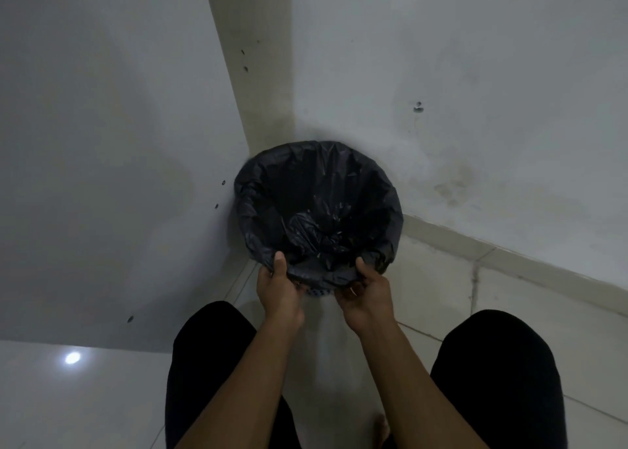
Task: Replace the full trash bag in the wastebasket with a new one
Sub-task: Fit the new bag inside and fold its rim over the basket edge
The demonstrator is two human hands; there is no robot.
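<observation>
Wastebasket (317, 292) sits on the floor (441, 285) in the room corner, backed against the beige column (258, 74) where the two walls meet. Only a small perforated patch of its side shows, low between your hands; the rest is covered.

Black trash bag (319, 190) lines it, mouth open, edge folded outward over the rim all the way round. Inside is crumpled glossy black plastic, bunched low toward the near side. Can't tell what, if anything, lies under it.

Your left hand (277, 287) is on the near-left rim, thumb on top of the folded edge and fingers curled beneath it, grasping the bag's overhang. Your right hand (367, 295) mirrors it on the near-right rim, thumb on the plastic and fingers tucked under, also grasping the overhang. The hands are near each other, not touching, with a strip of folded bag edge between them.

Both forearms are bare and reach in from the bottom of the view. Your knees in black trousers (492, 380) flank them.

The floor is pale glossy tile, with a round light glare (72, 358) at lower left. A pale baseboard (509, 255) runs along the right wall (475, 74), which shows stains near the wastebasket. The left wall (102, 142) has a few small dark holes.
</observation>
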